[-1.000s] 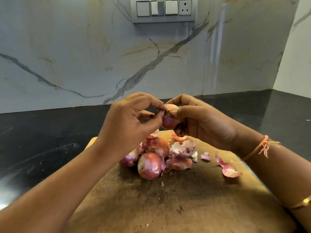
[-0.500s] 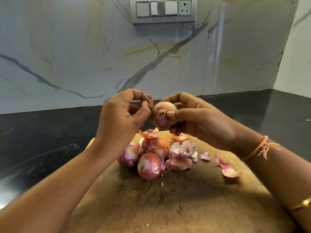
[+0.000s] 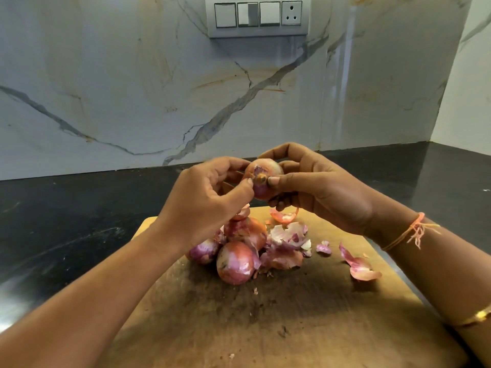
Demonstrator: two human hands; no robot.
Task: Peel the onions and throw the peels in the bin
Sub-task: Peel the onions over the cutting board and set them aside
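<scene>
Fingers (image 3: 281, 179) of my right hand (image 3: 318, 192) curl around a small round red onion in papery pink-brown skin (image 3: 268, 166). They hold it in the air, thumb across its front, with the dry stub end facing me. My left hand (image 3: 207, 205) meets it from the other side. Its thumb and forefinger are closed together on a torn flap of skin (image 3: 256, 171) right beside that stub.

I judge the bulb light and firm, probably slick once bare, so my right fingers should grip its sides. The skin looks dry and brittle and likely to tear into scraps. It is best pinched at the torn edge and drawn slowly along the curve.

Directly below my fingers sits a heap of unpeeled red onions (image 3: 235, 261). Touching the heap, under my right fingers, is a pile of curled pink and white peels (image 3: 288, 235). One loose pink peel (image 3: 361, 269) lies apart beneath my right wrist. All rest on a worn tan wooden cutting board (image 3: 292, 328) on a glossy black stone counter (image 3: 66, 221). Beyond my fingertips rises a white grey-veined marble wall (image 3: 132, 88), with a grey switch panel (image 3: 257, 17) high above them. No bin is in view.
</scene>
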